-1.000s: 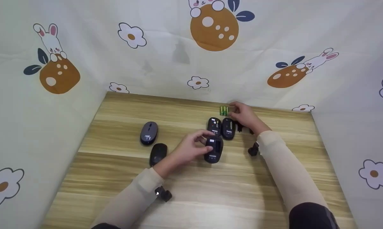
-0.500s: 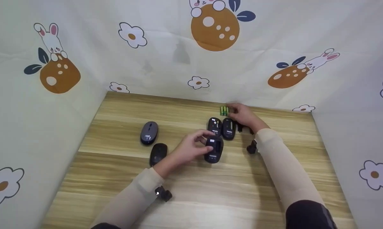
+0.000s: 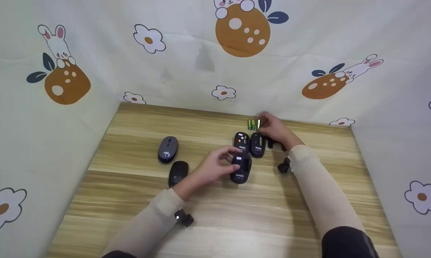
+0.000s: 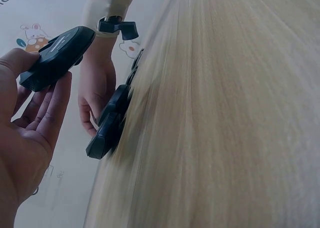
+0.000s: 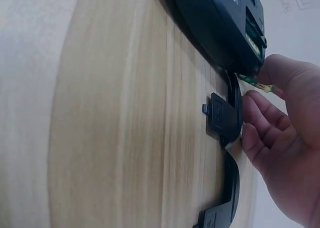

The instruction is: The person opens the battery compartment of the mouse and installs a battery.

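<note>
My left hand [image 3: 215,163] holds a black computer mouse [image 3: 241,172] underside up, with its long battery slot bare; in the left wrist view the mouse [image 4: 59,57] is gripped between thumb and fingers, above the table. At the back of the table my right hand [image 3: 274,127] pinches a small battery [image 3: 258,123]. In the right wrist view that hand [image 5: 290,118] mostly hides the battery, leaving a green and gold part in sight. Beside it lie green batteries [image 3: 251,124]. Two upturned mice, one [image 3: 241,141] left of the other [image 3: 257,145], rest just in front, batteries showing inside.
Black battery covers, one [image 5: 223,117] nearer the upturned mouse and another [image 5: 217,215] farther off, lie beside my right hand. To the left, a grey mouse [image 3: 167,149] and a black mouse [image 3: 178,173] sit upright. A patterned cloth wall [image 3: 186,82] stands behind the table.
My right fingers have closed on one battery and drawn it slightly right, apart from the others. The left hand and its mouse have stayed in place.
</note>
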{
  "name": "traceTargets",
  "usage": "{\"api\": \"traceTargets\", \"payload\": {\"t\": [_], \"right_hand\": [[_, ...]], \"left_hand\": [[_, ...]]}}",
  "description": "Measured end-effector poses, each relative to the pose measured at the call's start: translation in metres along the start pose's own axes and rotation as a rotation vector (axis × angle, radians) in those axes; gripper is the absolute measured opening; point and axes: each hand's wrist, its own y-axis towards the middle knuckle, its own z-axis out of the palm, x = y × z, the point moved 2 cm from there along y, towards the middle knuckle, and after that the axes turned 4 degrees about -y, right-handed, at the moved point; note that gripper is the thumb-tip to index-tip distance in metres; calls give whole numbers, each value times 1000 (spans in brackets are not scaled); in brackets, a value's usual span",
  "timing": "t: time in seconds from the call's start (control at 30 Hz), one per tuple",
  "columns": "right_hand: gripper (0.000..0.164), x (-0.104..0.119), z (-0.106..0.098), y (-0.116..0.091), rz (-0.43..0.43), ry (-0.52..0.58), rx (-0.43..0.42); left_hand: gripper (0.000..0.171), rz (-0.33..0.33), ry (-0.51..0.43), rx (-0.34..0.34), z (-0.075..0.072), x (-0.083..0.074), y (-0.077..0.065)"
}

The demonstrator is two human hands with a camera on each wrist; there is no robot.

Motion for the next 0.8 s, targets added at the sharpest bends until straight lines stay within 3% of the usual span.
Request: {"api": "traceTargets", "payload": {"t": [0.43,0.8], "right_hand": [[40,-4,6,-6,-50,119,-117],[38,15,0,-26,-167,227,-239]], "left_hand": [[47,15,-7,-2,0,-1,1],[48,-4,27,-10,-1,-2,0]]}}
